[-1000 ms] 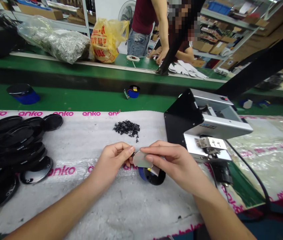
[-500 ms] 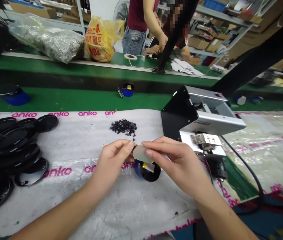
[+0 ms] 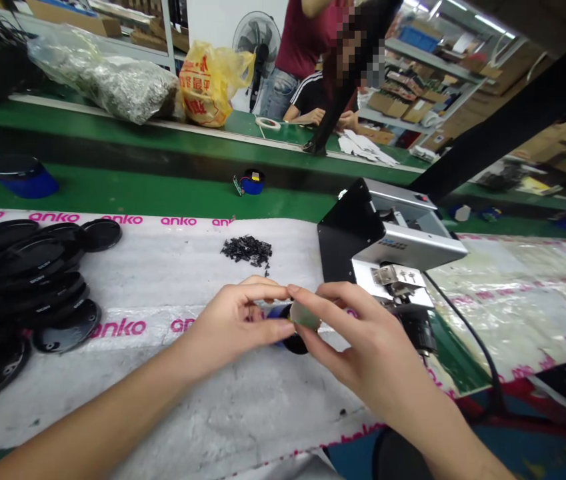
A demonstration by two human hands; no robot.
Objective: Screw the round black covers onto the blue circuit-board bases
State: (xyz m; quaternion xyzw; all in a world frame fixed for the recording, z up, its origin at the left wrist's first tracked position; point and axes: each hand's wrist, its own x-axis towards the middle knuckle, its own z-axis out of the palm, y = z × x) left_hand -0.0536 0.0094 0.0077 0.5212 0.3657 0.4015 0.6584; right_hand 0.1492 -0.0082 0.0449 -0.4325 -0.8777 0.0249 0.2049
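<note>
A thin, pale grey-green flat piece (image 3: 305,316) is between my two hands, above the white sheet. My right hand (image 3: 357,333) grips its right side between thumb and fingers. From the left, the thumb and forefinger of my left hand (image 3: 247,317) close on its left edge, their tips close against my right fingers. Just below and behind the piece sits a round blue-and-black housing (image 3: 295,343), mostly covered by my hands. Beyond them lies a pile of small black parts (image 3: 247,250).
Black round discs (image 3: 43,257) are heaped at the left. A silver-and-black machine (image 3: 393,233) stands at the right with a black cable. Blue housings (image 3: 251,181) rest on the green bench behind. Across it, a person's hands (image 3: 315,117) are near white papers (image 3: 365,148).
My left fingers have moved right along the pale piece, and my hands are closer together. The piece has turned and shows less of its face. The camera view has shifted slightly.
</note>
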